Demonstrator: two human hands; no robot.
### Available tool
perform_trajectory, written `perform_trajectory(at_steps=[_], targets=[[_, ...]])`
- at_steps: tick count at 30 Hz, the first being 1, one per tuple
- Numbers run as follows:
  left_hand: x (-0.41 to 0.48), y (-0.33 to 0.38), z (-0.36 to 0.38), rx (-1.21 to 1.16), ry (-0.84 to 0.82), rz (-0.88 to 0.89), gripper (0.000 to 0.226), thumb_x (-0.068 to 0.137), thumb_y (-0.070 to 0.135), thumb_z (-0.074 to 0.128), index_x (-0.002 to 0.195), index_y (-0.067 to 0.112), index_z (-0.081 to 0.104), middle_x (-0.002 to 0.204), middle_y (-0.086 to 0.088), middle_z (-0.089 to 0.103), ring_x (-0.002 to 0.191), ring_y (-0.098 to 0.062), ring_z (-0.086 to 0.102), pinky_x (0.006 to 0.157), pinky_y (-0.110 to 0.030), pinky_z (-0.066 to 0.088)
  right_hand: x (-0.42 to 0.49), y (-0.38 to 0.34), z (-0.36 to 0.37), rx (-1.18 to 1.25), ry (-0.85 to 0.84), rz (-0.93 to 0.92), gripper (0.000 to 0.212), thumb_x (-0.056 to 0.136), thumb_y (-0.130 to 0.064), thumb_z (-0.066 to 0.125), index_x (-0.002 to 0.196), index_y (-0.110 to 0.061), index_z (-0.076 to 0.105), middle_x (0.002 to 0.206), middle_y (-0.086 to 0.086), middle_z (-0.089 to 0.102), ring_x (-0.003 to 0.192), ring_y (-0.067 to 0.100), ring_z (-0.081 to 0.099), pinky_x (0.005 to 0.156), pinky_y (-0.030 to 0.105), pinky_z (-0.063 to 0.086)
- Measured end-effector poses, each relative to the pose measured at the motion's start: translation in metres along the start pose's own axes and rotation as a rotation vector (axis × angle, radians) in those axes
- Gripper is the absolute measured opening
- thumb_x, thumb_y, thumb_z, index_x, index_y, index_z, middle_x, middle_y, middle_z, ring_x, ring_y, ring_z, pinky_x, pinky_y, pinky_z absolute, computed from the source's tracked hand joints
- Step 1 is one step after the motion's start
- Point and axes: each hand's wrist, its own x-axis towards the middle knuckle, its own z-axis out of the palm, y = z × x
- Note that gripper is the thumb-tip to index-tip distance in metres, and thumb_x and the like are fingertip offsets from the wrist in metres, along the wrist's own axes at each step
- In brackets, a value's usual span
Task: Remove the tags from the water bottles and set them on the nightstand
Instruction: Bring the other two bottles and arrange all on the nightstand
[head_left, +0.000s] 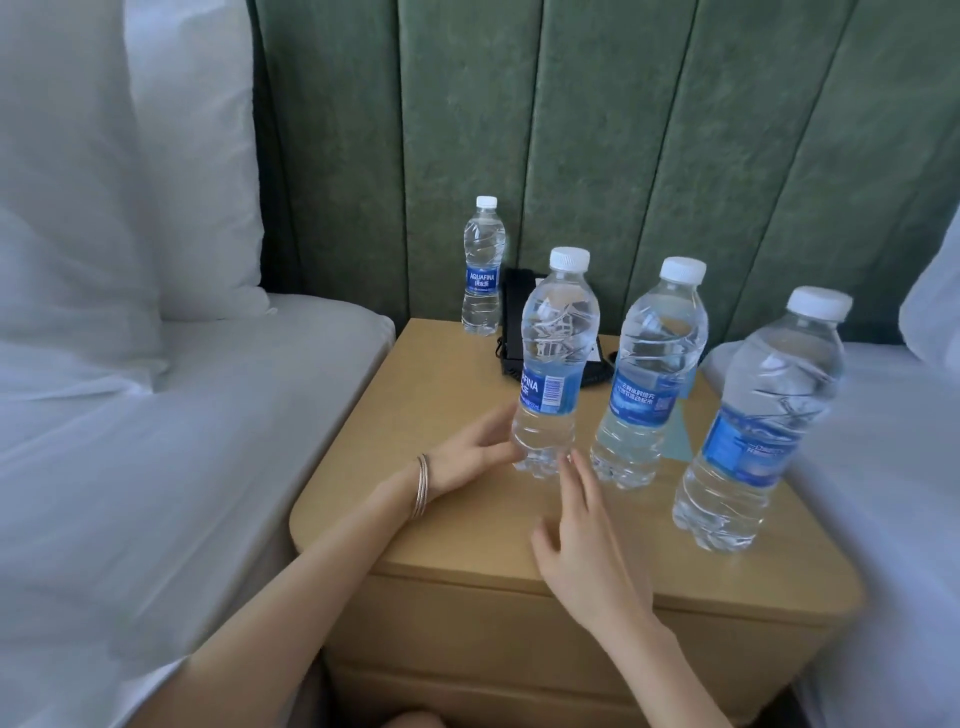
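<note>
While loose, straight fingers (496, 451) of the left hand (465, 453) and right hand (587, 551) touch a clear plastic water bottle with a blue label (556, 358), it stands on the light wooden nightstand (483, 532). A hard push could knock it over.

Clear bottles (554, 364) with blue labels, tan nightstand (467, 540), green headboard (571, 130).

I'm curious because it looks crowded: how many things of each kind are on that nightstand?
Bottles: 4
Black device: 1
Teal card: 1
Total: 6
</note>
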Motion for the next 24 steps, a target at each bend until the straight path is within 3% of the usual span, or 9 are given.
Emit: perform_trajectory(at_steps=[2, 4, 8, 10, 13, 14, 18, 24], targets=[[0.001, -0.001, 0.009, -0.091, 0.078, 0.018, 0.057, 0.083, 0.019, 0.061, 0.135, 0.017, 0.038, 0.129, 0.008, 0.053, 0.119, -0.005, 0.052, 0.098, -0.018, 0.041, 0.001, 0.002, 0.000, -0.042, -0.015, -0.033, 0.064, 0.093, -0.035, 0.037, 0.149, -0.019, 0.011, 0.157, -0.011, -0.008, 0.130, 0.013, 0.039, 0.092, 0.028, 0.043], [0.004, -0.003, 0.013, -0.093, 0.256, -0.031, 0.058, 0.083, 0.017, 0.069, 0.133, 0.011, 0.040, 0.124, -0.005, 0.057, 0.112, -0.020, 0.058, 0.093, -0.025, 0.047, 0.001, 0.003, 0.001, -0.071, -0.036, -0.068, 0.060, 0.094, -0.035, 0.033, 0.149, -0.021, 0.012, 0.157, -0.010, -0.007, 0.137, 0.014, 0.027, 0.100, 0.029, 0.037], [0.007, -0.008, 0.010, 0.264, 0.492, -0.130, 0.068, 0.069, 0.044, 0.077, 0.127, 0.022, 0.049, 0.109, 0.001, 0.050, 0.083, -0.006, 0.055, 0.074, -0.012, 0.040, 0.002, 0.005, 0.003, -0.132, -0.054, -0.106, 0.056, 0.096, -0.036, 0.028, 0.149, -0.022, 0.013, 0.157, -0.012, 0.006, 0.137, 0.012, 0.018, 0.108, 0.027, 0.023], [0.006, -0.010, 0.007, 0.255, 0.490, -0.138, 0.062, 0.067, 0.047, 0.077, 0.119, 0.021, 0.055, 0.109, 0.001, 0.048, 0.083, -0.006, 0.055, 0.077, -0.012, 0.041, 0.002, 0.005, 0.003, -0.159, -0.056, -0.144, 0.057, 0.097, -0.036, 0.027, 0.149, -0.023, 0.008, 0.156, -0.012, 0.009, 0.136, 0.011, 0.018, 0.110, 0.026, 0.017], [0.002, -0.008, -0.004, -0.021, 0.362, -0.128, 0.058, 0.076, 0.022, 0.076, 0.128, 0.013, 0.052, 0.127, -0.007, 0.052, 0.110, -0.013, 0.057, 0.100, -0.027, 0.042, 0.006, 0.006, 0.001, -0.168, -0.089, -0.181, 0.062, 0.097, -0.040, 0.026, 0.149, -0.026, -0.004, 0.157, -0.010, 0.011, 0.139, 0.011, 0.015, 0.112, 0.030, 0.011], [-0.001, -0.006, -0.009, -0.080, 0.334, -0.109, 0.054, 0.079, 0.013, 0.073, 0.128, 0.010, 0.051, 0.130, -0.007, 0.054, 0.114, -0.014, 0.056, 0.102, -0.028, 0.042, 0.010, 0.008, 0.001, -0.164, -0.114, -0.182, 0.062, 0.097, -0.042, 0.026, 0.149, -0.026, -0.006, 0.157, -0.009, 0.010, 0.140, 0.012, 0.013, 0.112, 0.031, 0.010], [-0.004, -0.007, -0.019, -0.042, 0.386, -0.085, 0.052, 0.080, 0.008, 0.071, 0.127, 0.011, 0.048, 0.123, 0.001, 0.056, 0.100, -0.008, 0.059, 0.079, -0.008, 0.048, 0.033, 0.009, 0.004, -0.160, -0.234, -0.184, 0.063, 0.098, -0.047, 0.024, 0.149, -0.024, -0.005, 0.158, -0.009, -0.002, 0.141, 0.014, 0.007, 0.112, 0.031, 0.007], [0.007, -0.023, -0.036, -0.052, 0.469, -0.119, 0.059, 0.080, 0.010, 0.072, 0.131, 0.010, 0.044, 0.125, -0.001, 0.055, 0.108, -0.014, 0.056, 0.079, -0.013, 0.049, 0.068, 0.003, 0.023, -0.198, -0.320, -0.193, 0.065, 0.097, -0.050, 0.023, 0.149, -0.019, -0.001, 0.158, -0.007, -0.006, 0.141, 0.018, 0.006, 0.115, 0.039, 0.008]])
